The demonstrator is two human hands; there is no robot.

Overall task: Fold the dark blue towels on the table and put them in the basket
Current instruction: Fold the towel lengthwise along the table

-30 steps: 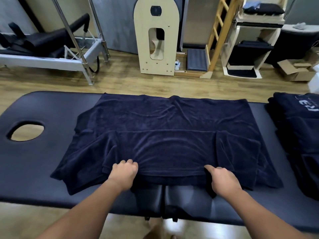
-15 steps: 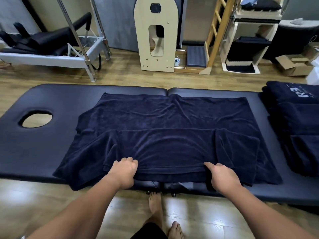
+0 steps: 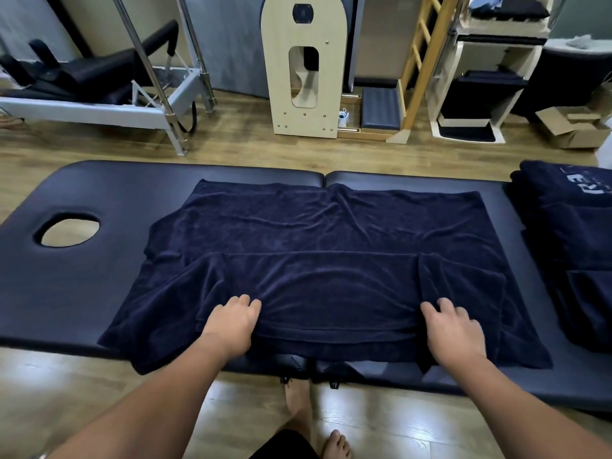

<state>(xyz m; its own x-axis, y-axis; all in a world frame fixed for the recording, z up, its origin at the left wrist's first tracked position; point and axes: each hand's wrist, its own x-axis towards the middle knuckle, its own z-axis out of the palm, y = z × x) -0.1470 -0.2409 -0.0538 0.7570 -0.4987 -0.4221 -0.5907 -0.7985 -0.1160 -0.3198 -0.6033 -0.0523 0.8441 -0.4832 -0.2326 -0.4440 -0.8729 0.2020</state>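
A dark blue towel [image 3: 318, 233] lies spread across the black padded table [image 3: 82, 286], its near part folded up over the middle in a band. The towel's near left corner droops over the table's front edge. My left hand [image 3: 231, 323] lies on the folded band near its left end, fingers loosely extended on the cloth. My right hand [image 3: 453, 329] rests on the band's right end with fingers spread and straight. No basket is in view.
A pile of more dark blue towels [image 3: 569, 246] sits on the table's right end. A face hole [image 3: 69, 230] opens at the left end. Exercise frames, a wooden arch unit [image 3: 304, 67] and shelves stand on the floor beyond. My bare feet are under the table edge.
Both hands have let go of the towel's near edge and moved slightly forward, with fingers uncurled to lie on the cloth. The view has pulled back and tilted down.
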